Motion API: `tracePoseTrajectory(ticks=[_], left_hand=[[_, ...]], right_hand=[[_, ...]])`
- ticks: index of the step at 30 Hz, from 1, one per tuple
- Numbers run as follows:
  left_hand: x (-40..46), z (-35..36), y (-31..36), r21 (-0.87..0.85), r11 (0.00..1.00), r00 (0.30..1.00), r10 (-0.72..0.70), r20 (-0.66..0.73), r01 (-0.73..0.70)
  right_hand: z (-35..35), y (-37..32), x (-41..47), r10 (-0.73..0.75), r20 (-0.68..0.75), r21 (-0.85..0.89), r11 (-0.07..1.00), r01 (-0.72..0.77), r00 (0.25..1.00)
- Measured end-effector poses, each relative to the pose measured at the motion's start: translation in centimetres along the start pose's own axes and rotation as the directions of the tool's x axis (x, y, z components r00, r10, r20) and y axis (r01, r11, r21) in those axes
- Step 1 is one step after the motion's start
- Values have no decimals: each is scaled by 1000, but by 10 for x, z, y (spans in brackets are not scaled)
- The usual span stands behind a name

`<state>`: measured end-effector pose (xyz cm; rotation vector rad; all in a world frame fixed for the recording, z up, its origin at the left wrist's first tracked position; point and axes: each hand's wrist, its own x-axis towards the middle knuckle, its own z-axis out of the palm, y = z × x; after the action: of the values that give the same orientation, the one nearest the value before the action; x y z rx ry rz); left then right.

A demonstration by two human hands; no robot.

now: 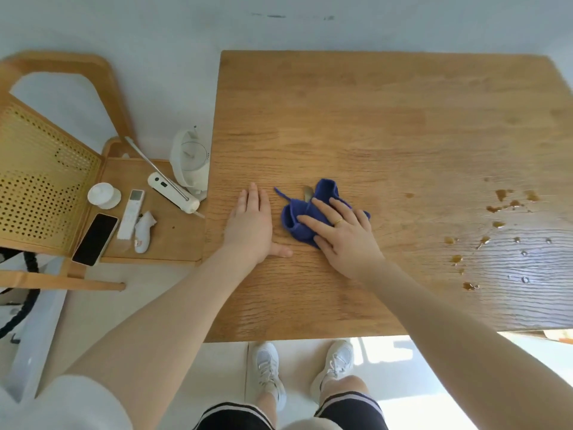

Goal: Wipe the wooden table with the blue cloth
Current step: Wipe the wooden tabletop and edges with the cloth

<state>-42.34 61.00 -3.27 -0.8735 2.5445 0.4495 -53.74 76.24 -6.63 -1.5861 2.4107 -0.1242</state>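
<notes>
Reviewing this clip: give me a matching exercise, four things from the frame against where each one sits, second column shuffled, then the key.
Things:
1. blue cloth
2. left hand
3. brown spill drops
4. black phone

Places:
A. on the chair seat
B. flat on bare table, left of the cloth
C. under the right hand
D. right part of the table

Pairs: 1-C, 2-B, 3-D, 4-A
</notes>
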Motion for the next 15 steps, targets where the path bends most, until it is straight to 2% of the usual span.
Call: tracePoseTrajectory(ticks=[3, 7, 10, 12, 15], left_hand=[[3, -2, 0, 3, 1000, 1000, -6, 11, 5], [6, 1, 1, 33, 999, 999, -27, 34, 26], [6, 0, 3, 35, 998, 998, -47, 44, 46], [3, -1, 3, 12, 998, 997, -57, 60, 56], [-1, -2, 5, -25, 997, 994, -74, 78, 76]], right_hand=[[-7, 18, 21, -44, 10, -19, 999, 44, 999], [-17, 42, 75, 207, -95, 20, 978, -206, 974], [-23, 45, 92, 272, -79, 57, 962, -268, 959], [-18, 39, 78, 214, -86, 41, 977, -211, 973], [-9, 25, 33, -18, -103, -12, 1000, 17, 994]])
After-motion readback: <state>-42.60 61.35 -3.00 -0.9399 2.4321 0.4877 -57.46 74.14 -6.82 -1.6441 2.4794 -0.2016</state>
